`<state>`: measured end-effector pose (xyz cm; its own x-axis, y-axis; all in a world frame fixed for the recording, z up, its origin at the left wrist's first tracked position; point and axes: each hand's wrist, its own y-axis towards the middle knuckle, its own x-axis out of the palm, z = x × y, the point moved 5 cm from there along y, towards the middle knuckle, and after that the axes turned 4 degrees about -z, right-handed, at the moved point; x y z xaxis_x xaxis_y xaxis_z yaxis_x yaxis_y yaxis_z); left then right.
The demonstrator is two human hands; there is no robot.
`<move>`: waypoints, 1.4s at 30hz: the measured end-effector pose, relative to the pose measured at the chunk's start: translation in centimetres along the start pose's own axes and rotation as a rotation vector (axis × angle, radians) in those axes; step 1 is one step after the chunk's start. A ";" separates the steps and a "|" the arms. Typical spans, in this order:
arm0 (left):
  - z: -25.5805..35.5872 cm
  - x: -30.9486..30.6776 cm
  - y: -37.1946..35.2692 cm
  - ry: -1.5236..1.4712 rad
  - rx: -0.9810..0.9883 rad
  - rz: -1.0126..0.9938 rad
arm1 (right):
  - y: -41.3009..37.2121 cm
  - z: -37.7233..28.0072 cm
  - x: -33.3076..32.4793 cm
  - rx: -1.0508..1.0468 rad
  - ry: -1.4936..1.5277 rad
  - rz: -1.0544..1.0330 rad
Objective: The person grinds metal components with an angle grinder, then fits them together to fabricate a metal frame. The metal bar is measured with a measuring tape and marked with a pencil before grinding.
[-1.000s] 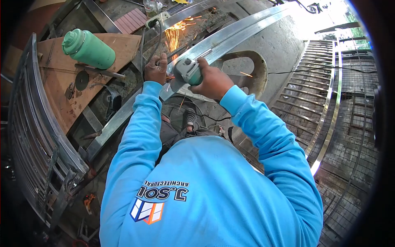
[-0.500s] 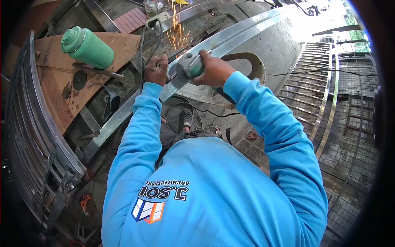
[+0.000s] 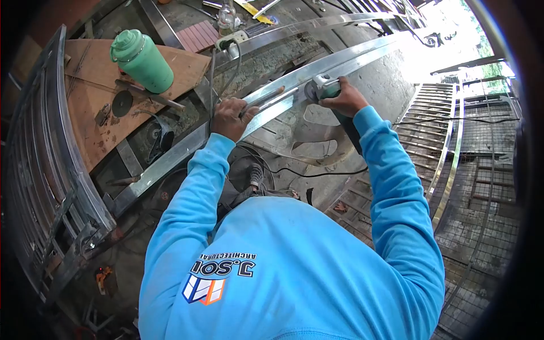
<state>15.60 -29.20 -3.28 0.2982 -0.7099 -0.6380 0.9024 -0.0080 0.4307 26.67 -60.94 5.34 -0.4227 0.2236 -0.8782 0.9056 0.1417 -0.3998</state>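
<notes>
My right hand (image 3: 347,101) is closed around a green angle grinder (image 3: 327,88), whose disc sits at the right end of a thin metal bar, above a long galvanized metal beam (image 3: 161,170). My left hand (image 3: 231,118) is closed on the near end of that thin metal bar (image 3: 277,100), resting against the beam; its fingertips are partly hidden. No sparks show at the disc. The beam runs diagonally from lower left to upper right in front of me.
A green bottle (image 3: 143,61) and a dark cutting disc (image 3: 122,104) rest on a brown board (image 3: 85,133). Metal grilles stand at the left (image 3: 42,170) and right (image 3: 419,141). A plastic chair (image 3: 323,141) is behind the beam's near side. A power strip (image 3: 232,41) and cables lie beyond.
The grinder in my right hand has moved right, away from my left hand. The sparks have stopped, and the thin bar now shows between my hands.
</notes>
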 end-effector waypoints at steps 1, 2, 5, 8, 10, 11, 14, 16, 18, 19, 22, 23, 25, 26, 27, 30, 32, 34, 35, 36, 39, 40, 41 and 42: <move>1.3 -0.4 -0.4 0.022 0.017 -0.006 | -0.8 -0.6 -0.4 -0.021 0.020 0.000; 2.4 -0.5 -0.9 0.043 0.037 -0.012 | -1.3 -1.0 -0.6 -0.041 0.041 0.003; 4.5 -0.6 -2.7 0.065 0.051 -0.075 | -1.3 -2.0 0.3 -0.045 0.053 0.034; 5.4 -0.6 -3.2 0.102 0.070 -0.083 | -0.3 -2.4 1.7 -0.095 0.010 0.011; 5.3 -0.8 -3.1 0.097 0.078 -0.089 | 0.2 -2.5 2.1 -0.128 0.016 0.005; 5.3 -0.7 -3.2 0.095 0.081 -0.104 | 0.4 -2.5 2.2 -0.143 0.019 0.001; 5.3 -0.6 -3.4 0.103 0.091 -0.144 | 0.8 -2.1 2.9 -0.188 0.012 -0.002; 5.4 -0.5 -3.5 0.126 0.092 -0.162 | 0.3 -2.6 3.1 -0.212 0.000 -0.023; 5.6 -0.6 -3.4 0.139 0.121 -0.117 | -0.6 -3.4 3.5 -0.241 0.015 -0.043; 5.7 -0.7 -3.4 0.148 0.139 -0.097 | -1.1 -4.1 3.6 -0.257 0.039 -0.049; 5.6 -0.9 -2.9 0.138 0.139 -0.088 | -1.4 -3.6 4.1 -0.301 0.057 -0.024; 5.3 -0.7 -2.8 0.135 0.123 -0.098 | -1.6 -3.0 4.1 -0.281 0.049 -0.020; 4.8 -0.5 -2.6 0.128 0.094 -0.118 | -1.6 -1.8 3.7 -0.240 0.051 0.006; 4.7 -0.5 -2.6 0.130 0.082 -0.122 | -1.5 -1.1 3.2 -0.219 0.060 0.029; 4.9 -0.6 -2.6 0.129 0.073 -0.127 | -1.5 -0.4 2.8 -0.193 0.067 0.053; 4.8 -0.7 -2.0 0.103 0.056 -0.114 | -1.6 -0.3 3.4 -0.170 0.085 0.088; 4.4 -0.8 -1.8 0.095 0.040 -0.121 | -2.2 -1.4 4.8 -0.187 0.086 0.052; 4.2 -0.7 -1.3 0.098 0.029 -0.137 | -3.5 -3.0 6.0 -0.264 0.139 0.054; 3.8 -0.6 -1.2 0.094 0.003 -0.158 | -4.1 -3.6 6.3 -0.204 0.172 -0.013; 3.8 -0.5 -0.9 0.093 -0.004 -0.169 | -4.2 -3.3 6.3 -0.197 0.176 0.005; 3.1 -1.0 -0.3 0.077 -0.046 -0.190 | -3.9 -2.7 6.4 -0.196 0.182 0.038; 3.0 -1.0 -0.1 0.051 -0.067 -0.193 | -4.0 -2.3 6.3 -0.196 0.177 0.040; 2.9 -1.0 0.2 0.024 -0.087 -0.189 | -3.8 -2.0 6.0 -0.199 0.167 0.044; 2.9 -1.0 0.2 0.018 -0.088 -0.182 | -3.9 -2.2 5.6 -0.204 0.154 0.050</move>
<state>14.62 -30.54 -0.68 0.1325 -0.6898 -0.7117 0.9653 -0.0732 0.2507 20.66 -58.15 2.57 -0.3922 0.3773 -0.8390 0.9063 0.3145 -0.2822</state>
